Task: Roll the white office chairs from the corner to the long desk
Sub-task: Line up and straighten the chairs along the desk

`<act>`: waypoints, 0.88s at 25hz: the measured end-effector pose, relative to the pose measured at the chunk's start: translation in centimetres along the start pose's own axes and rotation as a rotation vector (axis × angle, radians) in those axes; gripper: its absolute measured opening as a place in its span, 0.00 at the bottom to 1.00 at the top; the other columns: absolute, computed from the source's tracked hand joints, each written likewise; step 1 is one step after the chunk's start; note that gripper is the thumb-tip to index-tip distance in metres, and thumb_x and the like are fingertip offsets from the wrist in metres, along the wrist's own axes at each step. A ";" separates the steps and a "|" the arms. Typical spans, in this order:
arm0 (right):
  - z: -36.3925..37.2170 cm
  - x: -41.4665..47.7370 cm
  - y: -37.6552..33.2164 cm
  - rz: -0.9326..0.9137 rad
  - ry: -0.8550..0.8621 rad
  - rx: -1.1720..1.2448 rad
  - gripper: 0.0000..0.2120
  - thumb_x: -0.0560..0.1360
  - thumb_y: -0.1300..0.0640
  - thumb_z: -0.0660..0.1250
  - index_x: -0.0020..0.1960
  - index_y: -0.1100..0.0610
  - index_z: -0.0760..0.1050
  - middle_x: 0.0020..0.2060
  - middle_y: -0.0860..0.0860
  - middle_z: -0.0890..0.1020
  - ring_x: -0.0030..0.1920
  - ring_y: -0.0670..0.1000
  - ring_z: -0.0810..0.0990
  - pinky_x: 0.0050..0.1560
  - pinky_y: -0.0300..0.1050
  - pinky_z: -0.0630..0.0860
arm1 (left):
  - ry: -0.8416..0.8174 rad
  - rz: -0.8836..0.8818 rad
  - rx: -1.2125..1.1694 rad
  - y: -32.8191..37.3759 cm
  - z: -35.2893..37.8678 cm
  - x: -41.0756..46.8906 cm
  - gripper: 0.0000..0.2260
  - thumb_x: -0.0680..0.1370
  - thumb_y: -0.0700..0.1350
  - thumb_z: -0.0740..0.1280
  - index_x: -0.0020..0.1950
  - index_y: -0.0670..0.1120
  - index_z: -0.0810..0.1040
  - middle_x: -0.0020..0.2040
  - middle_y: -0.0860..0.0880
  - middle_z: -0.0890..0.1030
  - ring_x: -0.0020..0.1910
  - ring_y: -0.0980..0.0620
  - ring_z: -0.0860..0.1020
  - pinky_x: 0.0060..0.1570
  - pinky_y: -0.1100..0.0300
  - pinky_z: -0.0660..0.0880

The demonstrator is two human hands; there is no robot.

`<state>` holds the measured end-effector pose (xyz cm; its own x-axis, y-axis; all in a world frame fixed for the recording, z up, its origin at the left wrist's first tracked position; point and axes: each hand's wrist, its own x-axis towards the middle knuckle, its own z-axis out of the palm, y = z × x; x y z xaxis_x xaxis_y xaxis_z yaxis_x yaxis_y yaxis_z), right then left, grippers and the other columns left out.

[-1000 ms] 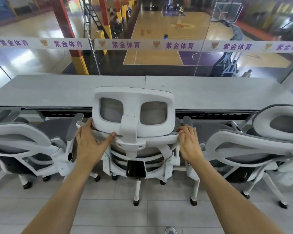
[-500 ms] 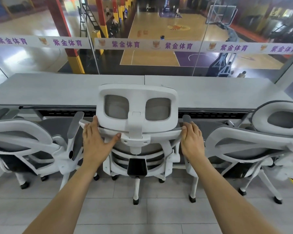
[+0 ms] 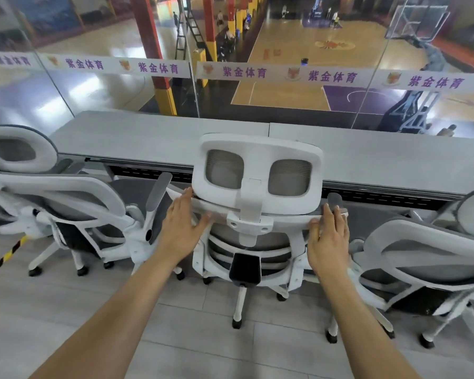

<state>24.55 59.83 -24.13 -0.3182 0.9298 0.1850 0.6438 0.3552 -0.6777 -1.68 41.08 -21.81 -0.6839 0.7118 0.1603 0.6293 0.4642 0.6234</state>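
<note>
The long grey desk [image 3: 153,138] ran across the view beyond the fingertips of both hands, backed by a glass wall over a basketball court. Three white mesh-backed office chairs stood against its near edge. The middle chair [image 3: 257,187] was directly ahead of the fingers, its seat tucked toward the desk and its headrest [image 3: 257,162] just above and beyond the fingertips. A second chair [image 3: 74,203] stood outward of the left hand's little finger, a third [image 3: 427,250] outward of the right hand's, each just beside the middle one.

The left hand [image 3: 182,231] lay flat and spread on the top rail of the backrest, thumb reaching along the rail toward the headrest post; it closed on nothing. The right hand [image 3: 329,242] was likewise opened out, fingertips resting on the rail's right end, palm apparently lifted; whether the palm touched could not be told.

Judged from this arrangement, the middle chair was already parked and the hands were loosening from it. Whether more chairs waited in the corner could not be told, as the corner lay outside the view.
</note>
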 end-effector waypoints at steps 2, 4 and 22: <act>0.0 -1.2 -2.3 0.015 0.037 0.080 0.24 0.85 0.48 0.55 0.79 0.53 0.63 0.78 0.54 0.65 0.79 0.57 0.57 0.78 0.55 0.56 | -0.001 0.036 0.014 -0.9 -1.5 -0.9 0.30 0.78 0.62 0.61 0.78 0.52 0.60 0.76 0.50 0.66 0.76 0.45 0.62 0.74 0.45 0.61; 0.0 -2.2 -4.9 0.038 0.118 0.141 0.21 0.83 0.50 0.58 0.75 0.53 0.68 0.72 0.56 0.72 0.73 0.59 0.66 0.72 0.58 0.64 | 0.022 0.041 0.038 -1.8 -3.7 -1.3 0.26 0.80 0.56 0.63 0.76 0.51 0.63 0.75 0.48 0.67 0.73 0.44 0.65 0.72 0.47 0.62; 23.3 -14.6 -34.5 -0.238 0.118 0.198 0.23 0.78 0.61 0.64 0.73 0.55 0.68 0.72 0.55 0.70 0.72 0.57 0.67 0.73 0.53 0.64 | 0.105 0.041 0.085 -28.2 -28.6 -2.2 0.18 0.79 0.50 0.65 0.69 0.52 0.71 0.69 0.51 0.70 0.68 0.45 0.67 0.68 0.47 0.65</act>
<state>-9.21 31.71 -20.03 -0.3535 0.8318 0.4279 0.4096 0.5489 -0.7286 -28.48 11.31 -17.91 -0.6887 0.6743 0.2666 0.6837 0.4815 0.5484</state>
